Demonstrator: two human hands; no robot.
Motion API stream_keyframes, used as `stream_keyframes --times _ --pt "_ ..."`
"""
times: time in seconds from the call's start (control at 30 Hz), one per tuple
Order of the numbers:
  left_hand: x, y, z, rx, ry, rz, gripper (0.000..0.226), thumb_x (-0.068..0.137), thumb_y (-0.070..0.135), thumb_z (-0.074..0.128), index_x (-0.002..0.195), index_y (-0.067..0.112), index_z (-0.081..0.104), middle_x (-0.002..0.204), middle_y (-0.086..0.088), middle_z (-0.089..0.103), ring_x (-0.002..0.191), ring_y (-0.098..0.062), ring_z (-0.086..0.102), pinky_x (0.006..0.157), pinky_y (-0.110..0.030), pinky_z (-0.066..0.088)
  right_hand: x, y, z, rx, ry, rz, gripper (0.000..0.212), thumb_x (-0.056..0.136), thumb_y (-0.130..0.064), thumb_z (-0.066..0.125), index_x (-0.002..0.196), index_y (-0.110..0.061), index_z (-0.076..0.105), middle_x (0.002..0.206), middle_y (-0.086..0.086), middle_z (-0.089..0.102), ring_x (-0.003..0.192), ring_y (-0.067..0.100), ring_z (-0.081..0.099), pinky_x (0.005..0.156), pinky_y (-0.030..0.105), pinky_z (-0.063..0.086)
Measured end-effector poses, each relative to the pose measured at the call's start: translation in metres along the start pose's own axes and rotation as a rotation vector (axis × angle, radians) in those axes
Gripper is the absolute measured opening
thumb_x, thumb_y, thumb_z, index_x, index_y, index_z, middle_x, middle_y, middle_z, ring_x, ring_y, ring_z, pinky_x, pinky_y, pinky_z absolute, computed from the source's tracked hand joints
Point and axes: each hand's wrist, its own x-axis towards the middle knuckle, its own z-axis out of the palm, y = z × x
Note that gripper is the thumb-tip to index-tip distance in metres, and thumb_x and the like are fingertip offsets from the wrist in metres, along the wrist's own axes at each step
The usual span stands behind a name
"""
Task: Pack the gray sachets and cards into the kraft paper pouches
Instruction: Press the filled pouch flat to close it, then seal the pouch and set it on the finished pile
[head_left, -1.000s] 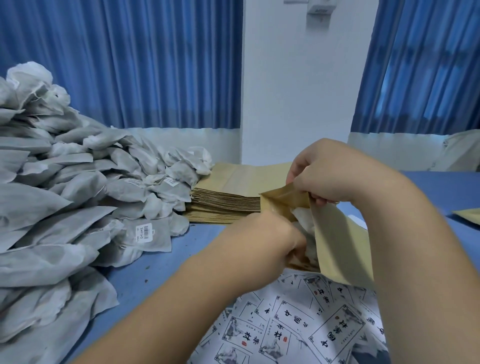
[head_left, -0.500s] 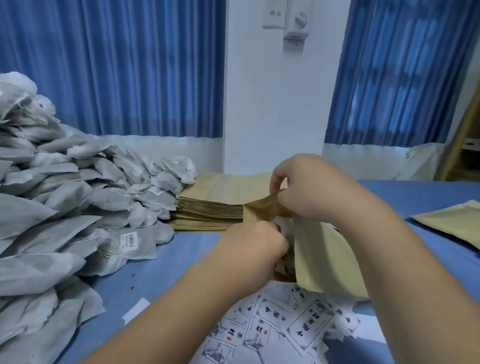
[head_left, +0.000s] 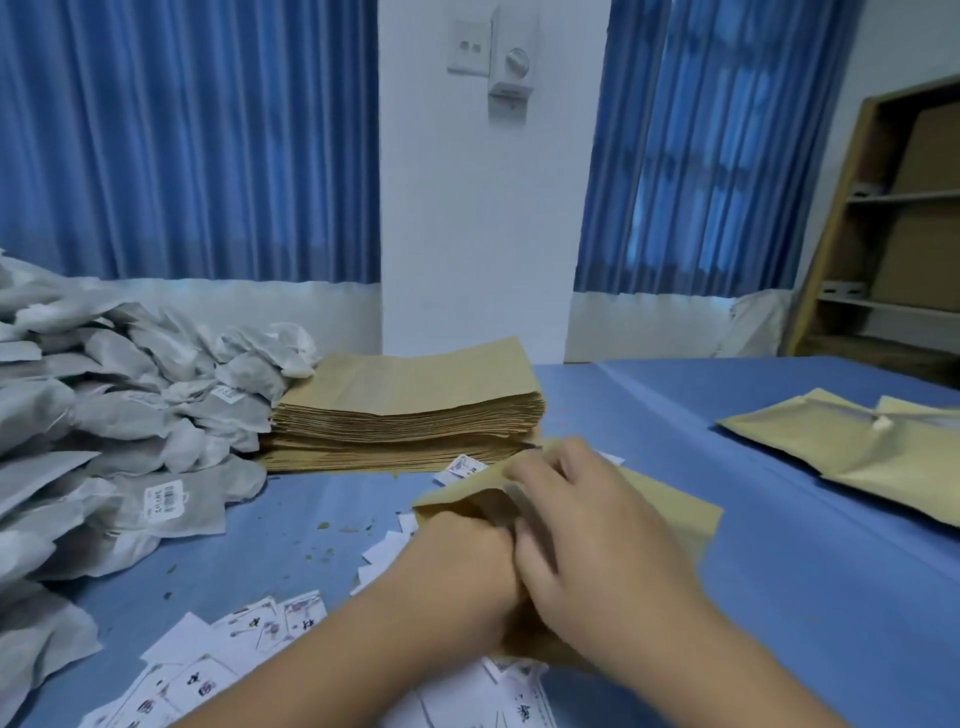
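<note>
Lowered onto surface (head_left: 779, 582) since before: kraft pouch (head_left: 670, 512), left hand (head_left: 460, 564) curled gripping its mouth, right hand (head_left: 587, 535) blurred atop it, grip untellable. Gray sachets (head_left: 104, 415) heaped at nine o'clock, cards (head_left: 208, 675) at six.

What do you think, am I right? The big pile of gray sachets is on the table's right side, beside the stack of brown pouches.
Not quite. The head view shows the pile of gray sachets on the left side of the table, not the right. It does lie beside the stack of brown pouches.
</note>
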Motion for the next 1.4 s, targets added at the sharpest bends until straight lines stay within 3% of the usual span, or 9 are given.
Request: stream_keyframes --times 0.17,0.5,0.57,0.67,0.77,0.97,1.07,1.17,1.4 --pt "-0.002 0.006 0.011 0.081 0.012 0.077 0.015 0.056 0.029 0.074 0.059 0.021 0.062 0.053 0.006 0.057 0.043 -0.012 0.053 0.035 -0.021 0.04 -0.035 0.013 0.005 0.077 -0.036 0.024 0.04 0.062 -0.021 0.057 0.101 -0.03 0.063 0.081 -0.007 0.047 0.064 0.014 0.051 0.046 0.023 0.038" --pt "0.027 0.033 0.01 0.106 -0.024 0.059 0.03 0.028 0.026 0.081 0.047 0.02 0.058 0.044 0.006 0.051 0.035 -0.012 0.047 0.031 -0.017 0.03 -0.04 0.04 0.0 0.278 0.275 -0.005 0.041 0.067 -0.003 0.058 0.102 -0.019 0.071 0.074 -0.003 0.046 0.06 0.018 0.049 0.046 0.028 0.045" --pt "0.04 0.044 0.006 0.071 0.011 -0.005 0.021 0.043 0.024 0.077 0.06 0.02 0.064 0.054 0.004 0.058 0.046 -0.012 0.056 0.039 -0.019 0.036 -0.041 0.043 -0.002 0.294 0.322 -0.024 0.039 0.07 -0.005 0.053 0.102 -0.016 0.072 0.074 -0.002 0.045 0.059 0.018 0.049 0.046 0.028 0.045" --pt "0.058 0.057 0.005 0.034 -0.066 -0.12 0.029 0.088 0.005 0.046 0.114 0.008 0.059 0.112 -0.017 0.058 0.106 -0.03 0.057 0.081 -0.032 0.039 -0.041 0.048 -0.005 0.298 0.321 -0.046 0.039 0.074 -0.012 0.045 0.103 -0.017 0.072 0.073 -0.001 0.044 0.06 0.018 0.048 0.046 0.029 0.044" --pt "0.067 0.064 0.0 0.025 -0.233 -0.087 0.033 0.093 0.007 0.04 0.124 0.006 0.05 0.124 -0.019 0.052 0.113 -0.033 0.051 0.09 -0.039 0.039 -0.042 0.056 -0.006 0.287 0.312 -0.004 0.038 0.069 -0.006 0.055 0.1 -0.021 0.073 0.073 -0.005 0.043 0.062 0.014 0.048 0.048 0.029 0.044" --pt "0.032 0.04 -0.005 -0.061 -0.02 -0.018 0.03 0.094 0.043 0.042 0.111 0.025 0.06 0.111 0.002 0.059 0.099 -0.017 0.056 0.076 -0.027 0.044 -0.042 0.07 -0.008 0.355 0.176 0.122 0.035 0.072 -0.023 0.058 0.104 -0.032 0.07 0.086 -0.015 0.046 0.084 0.003 0.05 0.067 0.027 0.047" --pt "0.008 0.031 -0.013 -0.111 0.209 -0.012 0.024 0.086 0.038 0.046 0.089 0.026 0.066 0.087 0.008 0.061 0.077 -0.011 0.059 0.062 -0.02 0.043 -0.042 0.069 -0.008 0.405 0.058 0.092 0.041 0.076 -0.028 0.055 0.115 -0.032 0.067 0.099 -0.018 0.05 0.1 0.003 0.051 0.085 0.027 0.045" --pt "-0.004 0.025 -0.013 -0.239 0.431 -0.108 0.017 0.083 0.029 0.06 0.098 0.023 0.058 0.091 0.005 0.054 0.079 -0.013 0.05 0.062 -0.024 0.043 -0.043 0.069 -0.007 0.431 -0.008 0.06 0.048 0.075 -0.022 0.051 0.121 -0.03 0.064 0.104 -0.016 0.053 0.104 0.005 0.05 0.09 0.026 0.043" --pt "0.007 0.024 -0.009 -0.209 0.375 -0.238 0.063 0.059 0.024 0.088 0.11 0.026 0.051 0.094 0.001 0.055 0.074 -0.02 0.056 0.065 -0.026 0.041 -0.053 0.079 -0.006 0.499 -0.071 0.06 0.052 0.076 -0.013 0.045 0.121 -0.031 0.064 0.108 -0.021 0.057 0.104 0.004 0.054 0.085 0.023 0.046"
